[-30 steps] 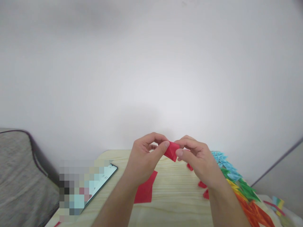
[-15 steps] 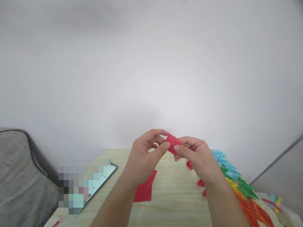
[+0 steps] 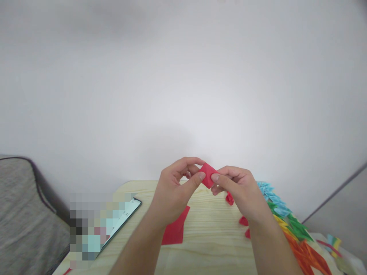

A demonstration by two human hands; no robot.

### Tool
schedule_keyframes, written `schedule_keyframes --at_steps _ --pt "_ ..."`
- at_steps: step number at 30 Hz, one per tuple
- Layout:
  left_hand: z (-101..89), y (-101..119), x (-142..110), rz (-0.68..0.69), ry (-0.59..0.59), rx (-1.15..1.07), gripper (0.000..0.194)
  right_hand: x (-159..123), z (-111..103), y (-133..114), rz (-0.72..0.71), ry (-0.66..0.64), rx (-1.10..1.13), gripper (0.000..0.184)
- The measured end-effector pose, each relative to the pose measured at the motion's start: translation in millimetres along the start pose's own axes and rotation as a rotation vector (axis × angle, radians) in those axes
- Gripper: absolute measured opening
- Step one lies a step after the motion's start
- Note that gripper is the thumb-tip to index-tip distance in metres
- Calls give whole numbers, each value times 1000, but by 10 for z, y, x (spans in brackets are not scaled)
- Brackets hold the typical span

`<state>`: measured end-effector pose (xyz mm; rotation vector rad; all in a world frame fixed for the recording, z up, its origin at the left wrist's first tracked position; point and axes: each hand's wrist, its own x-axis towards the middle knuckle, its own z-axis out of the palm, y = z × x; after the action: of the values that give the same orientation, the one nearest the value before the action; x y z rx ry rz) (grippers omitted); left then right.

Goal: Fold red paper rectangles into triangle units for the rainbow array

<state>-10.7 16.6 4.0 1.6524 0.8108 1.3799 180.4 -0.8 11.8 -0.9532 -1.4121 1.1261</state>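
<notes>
"At the table's (image 3: 212,250) far edge, as seen from the head camera: what to note?"

"Note a folded red paper (image 3: 208,173), held up between left hand (image 3: 178,189) and right hand (image 3: 240,189)."

"Gripped how?"

"Pinched from 2 sides: by left thumb and forefinger near the upper-left corner, by right thumb against curled fingers at the opposite side. Barely parted at both grips, with just paper between. Can't tell how hard pressed."

"And likely to handle how?"

"Probably almost weightless; stiffened a little by layering, yet easily creased or torn. Not very slippery, at a guess. Best taken by opposite edges, flat under the thumbs, sparing the corners."

"Nearby?"

"See a red sheet (image 3: 174,233) lying well in from the left edge, a phone (image 3: 132,208) beside that edge, at least 3 small red pieces (image 3: 229,198) toward the right edge, and coloured folded papers (image 3: 299,229) lined along it."
</notes>
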Motion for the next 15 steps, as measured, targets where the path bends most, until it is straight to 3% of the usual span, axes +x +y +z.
schedule_keyframes --at_steps 15 --pt "-15 8 6 14 -16 5 20 -3 -45 56 -30 21 -40 23"
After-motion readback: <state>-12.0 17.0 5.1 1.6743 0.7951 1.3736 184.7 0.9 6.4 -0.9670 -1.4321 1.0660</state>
